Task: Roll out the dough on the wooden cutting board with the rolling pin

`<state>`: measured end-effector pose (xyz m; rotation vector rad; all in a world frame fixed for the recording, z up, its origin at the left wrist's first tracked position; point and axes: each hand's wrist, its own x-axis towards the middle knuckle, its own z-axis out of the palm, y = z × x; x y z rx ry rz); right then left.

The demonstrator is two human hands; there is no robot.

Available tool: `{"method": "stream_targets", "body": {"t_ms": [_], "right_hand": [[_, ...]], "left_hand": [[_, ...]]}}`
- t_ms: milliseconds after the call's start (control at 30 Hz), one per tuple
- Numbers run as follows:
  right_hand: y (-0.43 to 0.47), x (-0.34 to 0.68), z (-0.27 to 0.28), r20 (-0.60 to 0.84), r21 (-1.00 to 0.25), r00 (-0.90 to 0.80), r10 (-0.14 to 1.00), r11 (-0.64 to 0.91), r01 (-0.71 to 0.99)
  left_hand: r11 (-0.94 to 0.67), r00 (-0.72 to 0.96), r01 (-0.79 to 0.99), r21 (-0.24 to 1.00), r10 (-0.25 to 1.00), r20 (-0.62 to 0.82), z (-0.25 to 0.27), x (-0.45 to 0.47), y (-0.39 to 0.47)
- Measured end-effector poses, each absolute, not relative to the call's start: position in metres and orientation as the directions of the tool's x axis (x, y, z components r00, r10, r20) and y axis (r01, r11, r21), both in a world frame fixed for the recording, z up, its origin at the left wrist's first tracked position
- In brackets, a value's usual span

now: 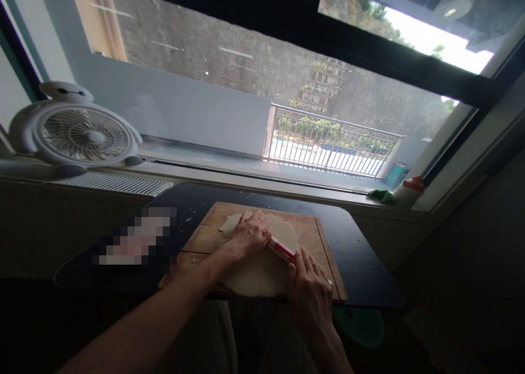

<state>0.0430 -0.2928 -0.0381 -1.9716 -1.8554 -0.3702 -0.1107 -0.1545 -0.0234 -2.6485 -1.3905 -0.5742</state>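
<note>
A broad sheet of flattened dough (256, 278) lies on a wooden board (197, 234) that rests on a dark table. Slanting across the dough is a slim red-and-white cylinder (282, 249), used like a rolling pin. My left hand (252, 232) is closed over its far left end, with the palm down. At the near right end, my right hand (309, 278) rests over the cylinder, its fingers together and bent a little. Both ends of the cylinder are hidden under the hands. The dough's edge looks uneven and reaches the board's near side.
The dark table (361, 264) stands below a large window. A white fan (88, 133) sits on the sill at left. At right on the sill are a bottle with an orange cap (410, 191) and a green cloth (380, 195). A green basin (363, 327) is below the table.
</note>
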Motion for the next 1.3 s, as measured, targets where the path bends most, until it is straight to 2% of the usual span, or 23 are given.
{"method": "stream_targets", "body": {"t_ms": [200, 367, 567, 700, 900, 1067, 1300], "right_hand": [[-0.271, 0.058, -0.029, 0.425, -0.135, 0.064, 0.903, -0.007, 0.991], [-0.216, 0.086, -0.016, 0.306, -0.129, 0.138, 0.942, -0.102, 0.986], [-0.172, 0.102, -0.011, 0.252, -0.141, 0.176, 0.951, -0.144, 0.979], [-0.182, 0.097, -0.012, 0.271, -0.132, 0.167, 0.948, -0.135, 0.982], [-0.241, 0.080, -0.016, 0.403, -0.097, 0.037, 0.915, 0.003, 0.995], [-0.246, 0.087, -0.010, 0.349, -0.120, -0.024, 0.937, 0.070, 0.990], [-0.232, 0.088, -0.021, 0.315, -0.071, 0.053, 0.948, -0.032, 0.997]], "left_hand": [[-0.562, 0.488, 0.821, 0.099, 0.781, 0.391, -0.021, -0.100, -0.147], [-0.485, 0.389, 0.861, 0.153, 0.821, 0.418, -0.022, -0.076, -0.126], [-0.458, 0.344, 0.868, 0.192, 0.833, 0.433, -0.019, -0.067, -0.105], [-0.493, 0.378, 0.850, 0.187, 0.817, 0.435, -0.019, -0.070, -0.107], [-0.573, 0.452, 0.807, 0.141, 0.754, 0.477, -0.020, -0.102, -0.151], [-0.638, 0.546, 0.765, 0.086, 0.715, 0.437, -0.013, -0.122, -0.164], [-0.585, 0.508, 0.808, 0.069, 0.752, 0.421, -0.020, -0.116, -0.153]]}}
